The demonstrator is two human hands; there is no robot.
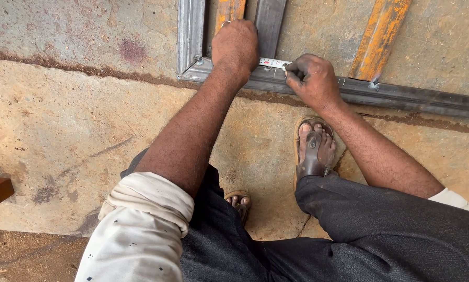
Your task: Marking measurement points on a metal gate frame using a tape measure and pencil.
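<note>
Sleeve [140,230]: a pale rolled cuff, flecked with dark spots, is seen nearest the camera on the left arm.
Trousers [360,230]: dark cloth is seen over both bent knees.
Sandals [314,151]: brown straps are worn; the right foot is planted just short of the frame.
Left hand [235,44]: it is pressed knuckles-up on the tape near the frame's corner; the fingers are curled under and hidden, so their grip cannot be told.
Right hand [313,78]: the fingertips are pinched together on the tape.
Tape [274,63]: a white measuring strip is stretched between the hands along the bar.
Frame [401,95]: grey steel bars are laid on the concrete floor [62,130].
Rusty bars [379,39]: orange lengths are laid beyond the frame.
</note>
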